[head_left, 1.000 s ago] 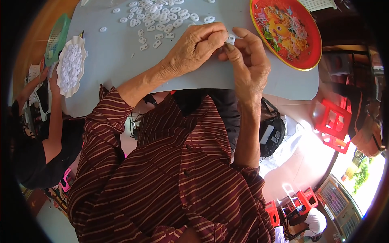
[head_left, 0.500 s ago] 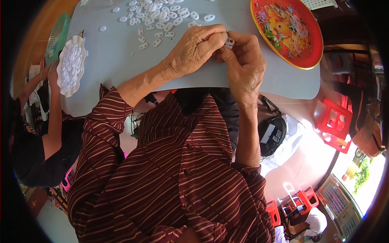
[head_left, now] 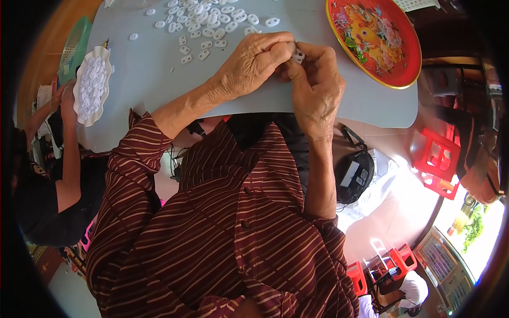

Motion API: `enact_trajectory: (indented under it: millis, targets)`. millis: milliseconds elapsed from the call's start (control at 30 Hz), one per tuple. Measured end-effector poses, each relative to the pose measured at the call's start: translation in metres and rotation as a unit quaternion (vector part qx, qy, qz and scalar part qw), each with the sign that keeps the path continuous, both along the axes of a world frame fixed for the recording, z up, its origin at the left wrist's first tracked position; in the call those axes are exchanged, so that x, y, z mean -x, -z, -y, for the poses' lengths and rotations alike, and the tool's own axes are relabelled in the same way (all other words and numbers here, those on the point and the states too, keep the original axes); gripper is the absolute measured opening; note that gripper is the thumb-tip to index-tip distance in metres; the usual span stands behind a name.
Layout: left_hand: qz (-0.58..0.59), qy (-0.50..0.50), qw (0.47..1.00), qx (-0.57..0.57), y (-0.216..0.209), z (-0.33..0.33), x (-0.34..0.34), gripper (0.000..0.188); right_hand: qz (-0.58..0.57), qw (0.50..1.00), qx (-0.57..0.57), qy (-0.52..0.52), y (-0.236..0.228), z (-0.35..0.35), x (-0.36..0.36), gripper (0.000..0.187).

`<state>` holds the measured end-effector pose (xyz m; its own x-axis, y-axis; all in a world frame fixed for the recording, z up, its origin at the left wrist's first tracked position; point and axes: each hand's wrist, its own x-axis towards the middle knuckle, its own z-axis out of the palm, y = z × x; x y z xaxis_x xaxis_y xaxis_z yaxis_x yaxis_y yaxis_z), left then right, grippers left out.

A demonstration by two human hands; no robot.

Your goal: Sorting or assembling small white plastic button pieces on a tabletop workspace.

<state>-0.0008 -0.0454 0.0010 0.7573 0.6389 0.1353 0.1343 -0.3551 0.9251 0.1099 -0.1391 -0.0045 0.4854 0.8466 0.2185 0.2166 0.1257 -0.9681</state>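
White plastic piece [head_left: 298, 55], small and pale, sits pinched between both hands above the middle of the pale blue table [head_left: 159, 79], which is the largest thing in view and fills the far side of the scene. On its far right rests a round red tray [head_left: 403, 69] with a gold rim and a bright flower pattern. At the far left edge stands a scalloped white dish [head_left: 106, 58], heaped with more of the pale pieces, and beyond the hands a loose scatter of white rings [head_left: 207, 21] lies spread over the tabletop. The left hand [head_left: 252, 66] curls over from the left, fingers narrowed tight onto the piece; the right hand [head_left: 315, 87] meets it from the near side, thumb and forefinger closed on the same piece. At the left, another person's arm [head_left: 69, 153] reaches toward the dish. The piece looks light, stiff and smooth, so likely slippery and easily dropped; a fingertip pinch on its outer edges seems the surest hold
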Motion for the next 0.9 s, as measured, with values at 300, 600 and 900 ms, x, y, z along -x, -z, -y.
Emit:
enact_trajectory:
  millis: [300, 600, 900]
  targets:
    - [0.007, 0.017, 1.000, -0.001, 0.0045, -0.0048, 0.0020, 0.023, -0.033, 0.999, 0.000, -0.024, -0.0019, -0.0002, -0.0038, 0.019]
    - [0.028, 0.024, 0.998, -0.059, 0.0016, -0.0009, 0.0004, 0.023, -0.027, 0.999, -0.002, -0.025, -0.0024, 0.0022, -0.0027, 0.017]
    - [-0.004, 0.040, 0.998, 0.056, 0.0011, -0.0025, 0.0052, 0.027, -0.037, 0.999, -0.004, -0.025, -0.0006, 0.0037, -0.0030, 0.015]
